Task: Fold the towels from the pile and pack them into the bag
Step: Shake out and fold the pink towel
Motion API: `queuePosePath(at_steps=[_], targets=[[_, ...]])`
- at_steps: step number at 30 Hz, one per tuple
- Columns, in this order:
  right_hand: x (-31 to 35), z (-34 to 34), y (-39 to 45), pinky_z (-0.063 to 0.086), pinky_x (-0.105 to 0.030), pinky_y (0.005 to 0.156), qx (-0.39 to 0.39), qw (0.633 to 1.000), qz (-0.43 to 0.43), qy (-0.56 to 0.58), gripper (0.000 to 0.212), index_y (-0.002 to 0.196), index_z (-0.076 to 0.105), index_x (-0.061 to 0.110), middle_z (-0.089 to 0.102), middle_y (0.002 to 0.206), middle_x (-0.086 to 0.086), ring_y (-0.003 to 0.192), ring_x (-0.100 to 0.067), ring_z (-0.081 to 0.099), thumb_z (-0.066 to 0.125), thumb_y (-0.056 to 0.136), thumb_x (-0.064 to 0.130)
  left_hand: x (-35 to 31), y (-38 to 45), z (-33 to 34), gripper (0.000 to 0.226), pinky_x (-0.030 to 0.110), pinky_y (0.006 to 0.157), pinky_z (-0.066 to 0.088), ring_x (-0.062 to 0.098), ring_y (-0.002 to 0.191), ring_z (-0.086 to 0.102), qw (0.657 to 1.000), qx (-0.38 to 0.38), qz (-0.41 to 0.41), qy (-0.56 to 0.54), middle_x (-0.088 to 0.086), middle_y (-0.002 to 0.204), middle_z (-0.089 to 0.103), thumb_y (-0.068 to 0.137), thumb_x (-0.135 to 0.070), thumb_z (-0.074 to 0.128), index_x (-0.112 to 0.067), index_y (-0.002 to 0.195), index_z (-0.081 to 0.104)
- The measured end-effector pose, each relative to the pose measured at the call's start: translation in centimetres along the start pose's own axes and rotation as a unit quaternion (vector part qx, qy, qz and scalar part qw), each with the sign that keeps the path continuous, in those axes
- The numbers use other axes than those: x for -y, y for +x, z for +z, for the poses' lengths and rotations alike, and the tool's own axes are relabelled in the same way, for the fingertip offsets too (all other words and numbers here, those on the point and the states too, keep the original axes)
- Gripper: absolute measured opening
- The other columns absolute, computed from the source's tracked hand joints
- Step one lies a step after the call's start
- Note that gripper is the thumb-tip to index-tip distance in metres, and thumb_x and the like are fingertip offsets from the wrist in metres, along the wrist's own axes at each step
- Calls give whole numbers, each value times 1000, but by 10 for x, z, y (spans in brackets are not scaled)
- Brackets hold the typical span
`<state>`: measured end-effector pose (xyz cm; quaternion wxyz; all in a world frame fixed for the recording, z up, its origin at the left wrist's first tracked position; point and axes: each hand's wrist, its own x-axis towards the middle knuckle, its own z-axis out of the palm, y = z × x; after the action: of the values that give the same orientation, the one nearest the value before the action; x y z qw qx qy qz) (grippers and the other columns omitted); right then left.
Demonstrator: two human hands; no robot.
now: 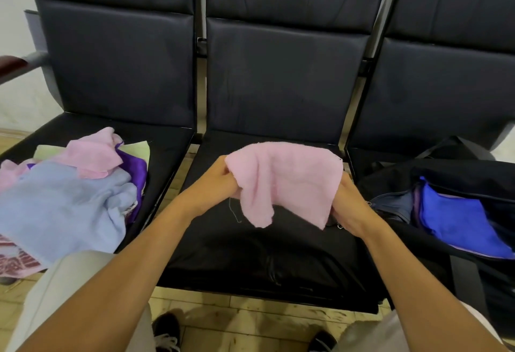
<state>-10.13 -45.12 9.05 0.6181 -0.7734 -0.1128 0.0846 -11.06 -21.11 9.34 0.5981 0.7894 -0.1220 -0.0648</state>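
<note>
A pink towel [284, 178] hangs above the middle seat, held up between both hands. My left hand [220, 181] grips its left edge. My right hand [348, 206] grips its right edge, partly hidden behind the cloth. A pile of towels [67, 192] lies on the left seat: light blue on top, with pink, purple and pale green ones around it. On the right seat stands an open black bag [446, 173] with a blue towel [457, 218] inside.
Three black padded seats stand in a row, and the middle seat [264, 262] is under my hands. A wooden armrest [14, 64] sticks out at far left. Tiled floor and my shoes [167, 332] show below the seat edge.
</note>
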Motion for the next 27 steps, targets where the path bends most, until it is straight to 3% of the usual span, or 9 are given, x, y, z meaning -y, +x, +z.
queuePosePath(at_steps=[2,4,7,10,14,19,23,25,27], targets=[[1,1,-1,53,-15,62,-4,1000,12,-9,35,98,66,31,71,79,19,72,-3,67,43,103,5,1,1,-1,37,12,62,50,-4,74,63,999,-20,-6,36,-10,82,68,96,4,45,-29,101,63],[2,-2,0,46,-13,50,-13,1000,14,-3,36,89,68,20,66,63,14,54,-1,60,43,100,-3,4,4,-5,36,15,58,50,6,70,61,997,-44,-12,60,5,86,67,97,6,41,-20,102,65],[3,-5,1,49,-17,51,-23,1000,9,9,31,92,71,16,70,67,9,56,-6,64,48,99,-3,9,8,-12,29,23,48,40,22,60,48,997,-48,-27,57,20,78,61,97,6,38,-2,105,65],[3,-6,4,53,-19,55,-32,997,25,60,29,98,70,20,74,77,10,65,-9,70,46,100,4,6,11,-14,26,23,50,42,15,54,52,998,-49,-3,37,3,70,64,99,1,45,-6,101,70],[4,-9,5,61,-29,65,-33,989,51,134,26,109,70,20,76,99,2,87,-17,74,49,100,10,1,12,-17,26,28,73,59,17,91,70,997,-63,24,-27,-2,95,75,94,0,55,-16,105,72],[6,-11,4,60,-29,69,-32,986,41,158,25,111,70,13,75,104,-4,93,-21,72,53,96,4,-2,10,-27,34,25,73,57,18,97,71,990,-79,34,-110,0,100,75,91,4,56,-22,98,76],[7,-10,3,59,-27,67,-38,982,41,182,24,108,71,15,76,99,-3,88,-18,73,52,97,6,-3,9,-25,22,30,77,57,21,103,68,978,-59,12,-197,1,107,73,88,-13,63,-26,102,75],[7,-11,2,59,-27,65,-26,973,53,225,19,102,74,19,76,92,0,82,-17,72,57,94,16,-5,8,-25,25,32,81,57,22,108,65,968,-16,1,-249,2,114,70,85,-26,71,-25,110,72],[9,-11,-1,60,-28,66,20,962,59,266,25,94,79,24,75,88,1,81,-15,70,78,72,37,-6,6,-21,29,32,85,56,23,111,64,964,23,2,-266,2,118,68,86,-34,62,-27,111,73]])
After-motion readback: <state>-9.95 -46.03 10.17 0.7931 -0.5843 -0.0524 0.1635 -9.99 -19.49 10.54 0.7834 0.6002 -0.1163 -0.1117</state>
